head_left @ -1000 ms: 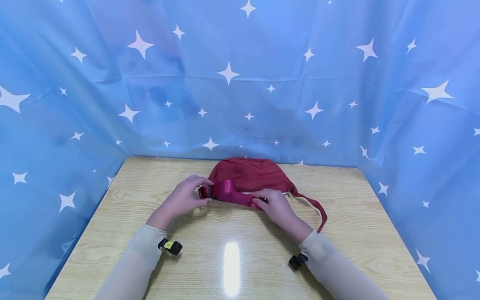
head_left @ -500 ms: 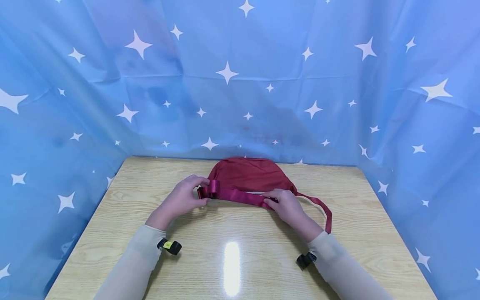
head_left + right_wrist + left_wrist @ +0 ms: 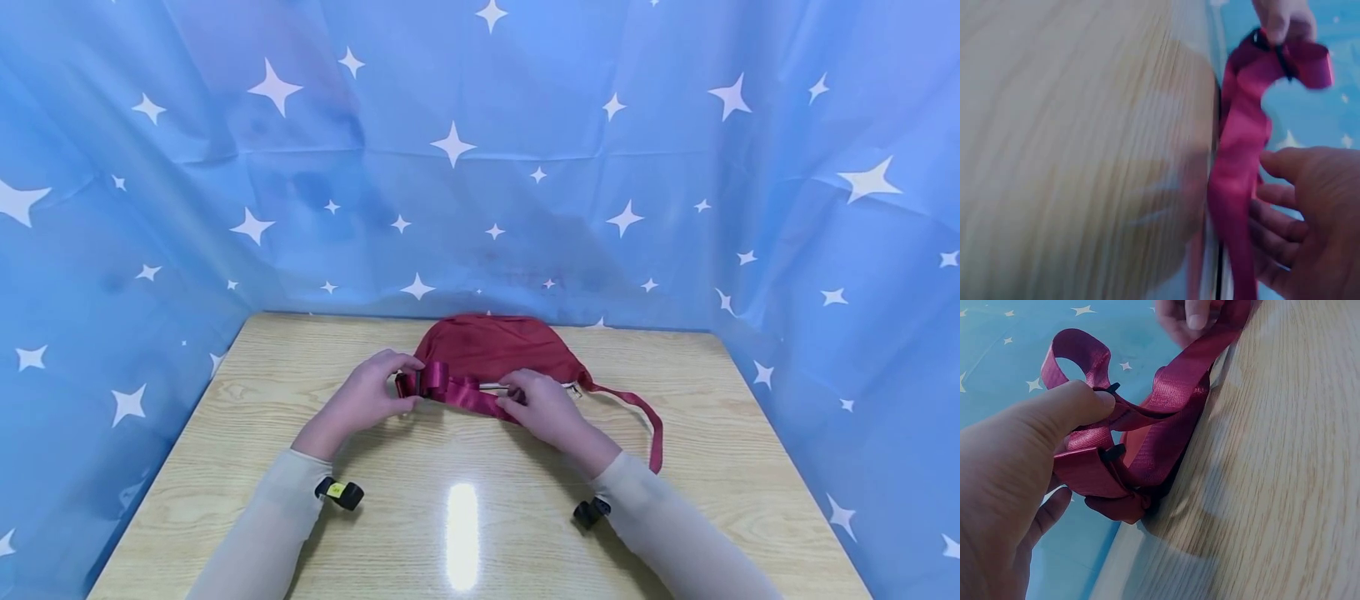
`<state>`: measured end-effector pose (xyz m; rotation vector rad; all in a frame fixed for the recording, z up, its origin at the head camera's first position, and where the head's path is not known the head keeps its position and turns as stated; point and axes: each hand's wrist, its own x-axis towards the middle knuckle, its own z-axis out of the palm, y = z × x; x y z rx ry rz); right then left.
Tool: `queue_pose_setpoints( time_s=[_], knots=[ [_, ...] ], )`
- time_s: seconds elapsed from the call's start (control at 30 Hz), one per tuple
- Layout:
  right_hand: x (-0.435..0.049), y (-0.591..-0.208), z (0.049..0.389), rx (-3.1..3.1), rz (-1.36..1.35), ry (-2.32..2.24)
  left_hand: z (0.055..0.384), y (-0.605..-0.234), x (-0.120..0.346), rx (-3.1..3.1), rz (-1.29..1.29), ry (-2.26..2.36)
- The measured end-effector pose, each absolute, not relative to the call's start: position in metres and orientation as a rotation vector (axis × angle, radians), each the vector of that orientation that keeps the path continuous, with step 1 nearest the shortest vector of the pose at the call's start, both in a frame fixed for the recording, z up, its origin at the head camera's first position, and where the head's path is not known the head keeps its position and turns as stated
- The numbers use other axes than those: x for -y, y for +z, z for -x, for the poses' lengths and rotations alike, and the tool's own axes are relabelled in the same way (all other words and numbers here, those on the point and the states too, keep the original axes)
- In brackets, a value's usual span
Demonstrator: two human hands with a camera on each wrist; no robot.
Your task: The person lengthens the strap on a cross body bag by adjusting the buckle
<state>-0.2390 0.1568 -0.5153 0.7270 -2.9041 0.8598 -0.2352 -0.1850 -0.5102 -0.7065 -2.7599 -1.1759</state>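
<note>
A dark red waist bag (image 3: 495, 346) lies at the back of the table, its zip toward me. Along its front edge runs a shiny magenta strap (image 3: 472, 397), with a loop standing up near its left end. My left hand (image 3: 367, 392) pinches the black strap adjuster (image 3: 1113, 452) between thumb and fingers. My right hand (image 3: 543, 404) holds the strap further right, over the bag's front edge. In the right wrist view, its thumb meets the strap's edge and the fingertips go partly behind it. Slack strap bunches between both hands.
The wooden table (image 3: 390, 517) has a bright light reflection near its front. The bag's other strap end (image 3: 645, 417) curves over the wood at right, beside my right forearm. A blue star-patterned curtain (image 3: 450, 208) hangs behind and at both sides.
My right hand first moved right, drawing the strap straight and the loop small. Now it is back to the left, with the strap slack and the loop wider. The left hand stays put.
</note>
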Motion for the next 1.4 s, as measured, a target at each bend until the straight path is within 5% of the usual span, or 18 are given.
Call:
queue_pose_setpoints(
  time_s=[0.4, 1.4],
  knots=[
    [-0.117, -0.520, 0.234, 2.829, -0.773, 0.913, 0.236, -0.508, 0.183, 2.762, 0.708, -1.172],
    [-0.187, -0.528, 0.243, 2.806, -0.749, 0.795, 0.236, -0.510, 0.187, 2.758, 0.717, -1.140]
  ],
)
